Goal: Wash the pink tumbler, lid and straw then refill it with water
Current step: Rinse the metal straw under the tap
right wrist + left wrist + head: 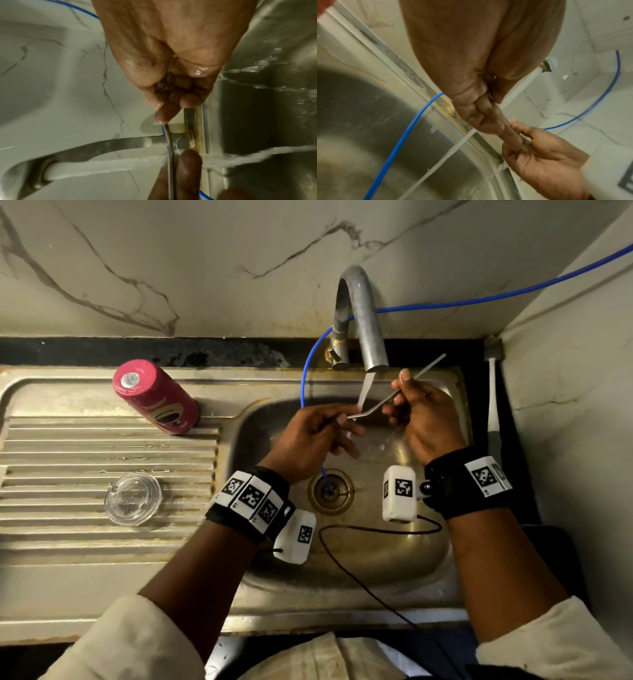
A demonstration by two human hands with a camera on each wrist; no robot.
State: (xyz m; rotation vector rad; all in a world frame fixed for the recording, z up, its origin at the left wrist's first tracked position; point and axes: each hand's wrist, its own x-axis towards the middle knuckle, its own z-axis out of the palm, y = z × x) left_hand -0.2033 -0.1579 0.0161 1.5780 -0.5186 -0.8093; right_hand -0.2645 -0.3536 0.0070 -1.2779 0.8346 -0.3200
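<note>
A bent metal straw (374,407) crosses the water stream (365,392) over the sink basin. My left hand (339,419) pinches its lower end, and my right hand (400,395) pinches it further up, so its upper end pokes out past my right thumb. In the right wrist view the straw (171,155) runs down from my right fingertips (161,117) through the stream. The pink tumbler (156,397) stands upside down on the drainboard, back left. On the drainboard ridges nearer me lies the clear lid (133,498).
The faucet (359,316) arches over the steel sink (411,559) with water running. A blue hose (305,378) loops from the wall down into the drain (330,491). A white-handled brush (493,405) lies on the dark ledge at the right. Marble walls close the back and right.
</note>
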